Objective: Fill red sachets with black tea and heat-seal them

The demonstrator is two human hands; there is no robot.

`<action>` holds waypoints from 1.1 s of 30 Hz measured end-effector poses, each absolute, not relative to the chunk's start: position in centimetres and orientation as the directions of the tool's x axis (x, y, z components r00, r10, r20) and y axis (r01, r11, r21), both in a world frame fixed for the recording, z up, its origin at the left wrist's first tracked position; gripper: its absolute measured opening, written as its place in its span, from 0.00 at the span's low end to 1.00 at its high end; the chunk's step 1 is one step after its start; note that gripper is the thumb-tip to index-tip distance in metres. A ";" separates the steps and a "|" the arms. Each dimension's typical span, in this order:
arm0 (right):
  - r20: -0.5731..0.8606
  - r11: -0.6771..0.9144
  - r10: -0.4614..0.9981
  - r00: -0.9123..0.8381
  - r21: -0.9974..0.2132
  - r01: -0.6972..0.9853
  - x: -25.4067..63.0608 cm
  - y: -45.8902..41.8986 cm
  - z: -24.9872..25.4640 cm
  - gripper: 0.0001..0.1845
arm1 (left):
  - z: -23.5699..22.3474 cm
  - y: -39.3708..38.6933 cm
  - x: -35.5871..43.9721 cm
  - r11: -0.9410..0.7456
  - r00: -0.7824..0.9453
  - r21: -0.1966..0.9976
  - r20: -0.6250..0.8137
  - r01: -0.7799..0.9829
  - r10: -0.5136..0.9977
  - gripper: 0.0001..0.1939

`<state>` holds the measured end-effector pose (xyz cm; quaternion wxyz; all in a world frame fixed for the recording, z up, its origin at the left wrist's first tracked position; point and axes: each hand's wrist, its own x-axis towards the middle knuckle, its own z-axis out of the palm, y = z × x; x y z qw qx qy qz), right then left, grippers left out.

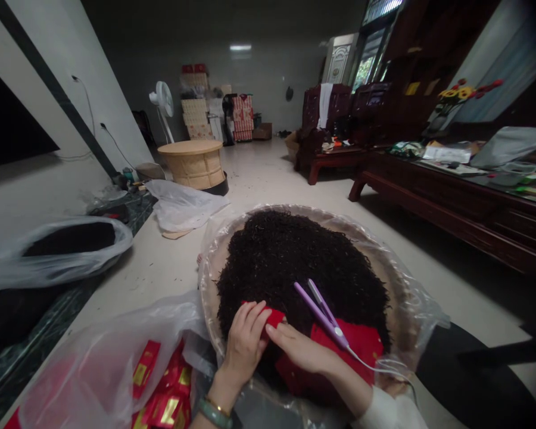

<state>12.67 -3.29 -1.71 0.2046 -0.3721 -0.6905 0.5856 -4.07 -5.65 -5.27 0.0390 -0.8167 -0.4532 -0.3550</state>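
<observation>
Gripping a small red packet (274, 317) between them, the left hand (246, 330) curls its fingers over the far side while the right hand (297, 348) presses a thumb on the near side; the hands cover much of it, and the right hand's other fingers are mostly hidden. The packet is above the near part of a broad heap of dark shreds (290, 250) in a round basket (406, 280) with clear plastic about its rim. Just right of the hands, purple tongs (324, 322) lie open, tips on the shreds and hinge end over flat red pouches (361, 342), which the right forearm partly blocks from view. A white cord (361, 363) runs from the tongs past that forearm. Crowding the basket's left side, a clear bag (93, 351) holds more red packets with gold labels (165, 411). Farther left, another bag (122, 238) of dark stuff stands by the wall. Beyond the basket are a crumpled plastic sheet (183, 202), a round stand (199, 164), a white fan (164, 98) and stacked boxes (196, 104); to the right, a long, cluttered wooden table (464, 202) flanks the floor.
</observation>
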 end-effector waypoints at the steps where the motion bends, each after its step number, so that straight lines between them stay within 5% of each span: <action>1: -0.140 0.013 0.761 -0.634 -0.973 0.231 12.6 -3.2 -1.9 0.42 | -5.4 -5.8 -4.2 -0.578 0.333 0.288 0.591 0.764 0.735 0.30; 6: -0.116 -0.076 0.758 -0.642 -0.993 0.090 12.3 -3.0 -2.4 0.39 | -5.5 -6.5 -5.0 -0.534 0.303 0.369 0.526 0.760 0.795 0.36; 12: -0.127 -0.017 0.730 -0.672 -0.986 0.168 11.8 -3.2 -1.5 0.36 | -6.1 -6.8 -5.2 -0.476 0.220 0.364 0.560 0.801 0.798 0.32; 19: 0.000 0.105 0.856 -0.516 -0.979 0.173 12.6 -0.4 1.0 0.37 | -6.9 -5.8 -6.3 -0.270 -0.193 0.709 0.499 0.651 0.845 0.23; 22: 0.119 0.328 0.903 -0.414 -0.813 0.482 12.1 1.4 0.0 0.30 | -7.0 -5.4 -7.1 -0.177 -0.342 0.819 0.410 0.545 0.846 0.22; 25: 0.034 0.493 0.835 -0.550 -0.490 0.719 10.5 2.2 -2.1 0.45 | -6.8 -5.1 -7.5 -0.115 -0.448 0.863 0.364 0.491 0.816 0.24; 29: -0.038 0.651 0.735 -0.677 -0.240 0.720 8.1 1.9 -3.4 0.55 | -6.3 -4.8 -7.8 -0.088 -0.545 0.898 0.337 0.431 0.767 0.25; 33: -0.050 0.773 0.616 -0.786 -0.154 0.616 7.4 0.8 -2.9 0.43 | -6.2 -4.7 -8.0 -0.089 -0.571 0.910 0.327 0.405 0.753 0.27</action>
